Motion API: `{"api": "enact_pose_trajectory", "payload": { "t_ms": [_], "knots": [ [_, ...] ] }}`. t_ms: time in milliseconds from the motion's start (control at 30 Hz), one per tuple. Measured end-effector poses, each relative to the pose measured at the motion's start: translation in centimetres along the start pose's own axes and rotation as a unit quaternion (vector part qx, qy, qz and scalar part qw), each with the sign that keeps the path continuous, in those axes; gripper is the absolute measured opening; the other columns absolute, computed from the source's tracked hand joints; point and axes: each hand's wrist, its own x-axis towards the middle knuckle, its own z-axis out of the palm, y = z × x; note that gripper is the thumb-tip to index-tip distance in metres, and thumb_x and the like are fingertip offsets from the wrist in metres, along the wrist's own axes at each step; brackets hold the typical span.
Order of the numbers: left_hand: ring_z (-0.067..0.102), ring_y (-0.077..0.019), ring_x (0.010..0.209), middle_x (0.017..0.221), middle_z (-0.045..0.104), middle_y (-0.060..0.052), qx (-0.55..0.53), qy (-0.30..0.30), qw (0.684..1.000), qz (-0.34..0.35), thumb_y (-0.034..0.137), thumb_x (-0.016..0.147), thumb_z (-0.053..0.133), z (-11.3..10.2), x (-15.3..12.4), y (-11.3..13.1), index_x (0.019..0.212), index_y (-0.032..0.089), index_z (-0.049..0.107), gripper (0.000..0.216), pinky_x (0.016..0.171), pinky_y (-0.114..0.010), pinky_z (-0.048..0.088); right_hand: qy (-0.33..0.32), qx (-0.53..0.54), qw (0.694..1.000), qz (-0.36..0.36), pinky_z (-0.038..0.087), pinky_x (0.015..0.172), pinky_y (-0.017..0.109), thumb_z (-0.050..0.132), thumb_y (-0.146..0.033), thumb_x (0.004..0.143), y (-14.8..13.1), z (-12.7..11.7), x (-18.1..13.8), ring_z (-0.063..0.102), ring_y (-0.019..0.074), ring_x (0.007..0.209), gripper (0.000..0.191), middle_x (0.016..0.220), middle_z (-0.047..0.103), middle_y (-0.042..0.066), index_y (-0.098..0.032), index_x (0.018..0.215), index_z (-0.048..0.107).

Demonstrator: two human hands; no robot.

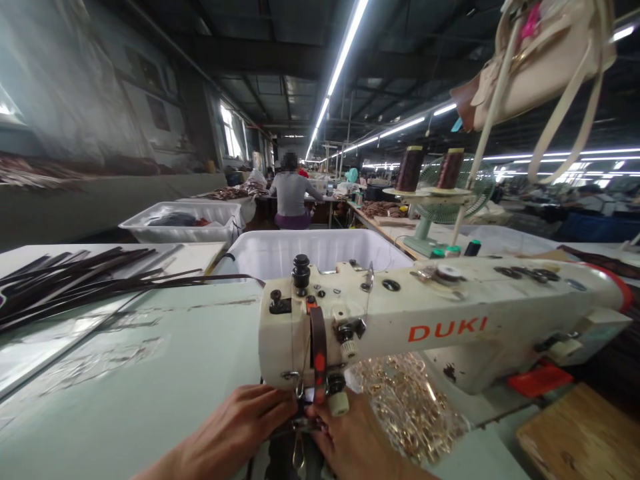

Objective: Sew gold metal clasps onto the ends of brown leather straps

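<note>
A cream sewing machine (440,320) marked DUKI stands on the pale green table (150,373). My left hand (240,427) and my right hand (355,443) meet under its needle head. Their fingertips press a dark strap piece (300,427) with a metal ring at the presser foot. A dark strap hangs down the front of the machine head. A clear bag of gold metal fittings (410,400) lies just right of my right hand, under the machine arm.
A bundle of dark straps (75,280) lies at the left. White bins (310,250) (185,223) stand behind the table. Thread spools (430,170) and a green fan (450,193) rise at the back right. A beige bag (540,60) hangs overhead. A person (291,197) sits far ahead.
</note>
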Motion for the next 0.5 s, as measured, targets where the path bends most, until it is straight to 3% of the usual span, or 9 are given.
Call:
{"api": "enact_pose_trajectory", "payload": {
  "t_ms": [333, 500],
  "knots": [
    [0.064, -0.0194, 0.09, 0.101, 0.067, -0.005, -0.003, -0.115, 0.992, -0.057, 0.021, 0.101, 0.03, -1.1, 1.0, 1.9, 0.108, 0.02, 0.06, 0.031, 0.08, -0.026, 0.053, 0.013, -0.029, 0.999, -0.014, 0.045, 0.079, 0.03, 0.063, -0.02, 0.084, 0.4, -0.2, -0.4, 0.061, 0.0245, 0.096, 0.018, 0.103, 0.071, 0.005, -0.023, 0.101, 0.068],
    [0.064, -0.0209, 0.092, 0.102, 0.067, -0.008, 0.069, -0.107, 0.992, -0.027, 0.021, 0.101, 0.027, -0.4, 0.5, 2.0, 0.104, 0.017, 0.06, 0.033, 0.084, -0.03, 0.053, 0.011, -0.036, 0.999, -0.014, 0.045, 0.076, 0.03, 0.061, -0.02, 0.085, 0.6, -0.2, -0.3, 0.063, 0.0235, 0.092, 0.016, 0.1, 0.071, 0.003, -0.024, 0.099, 0.069]
  ]
}}
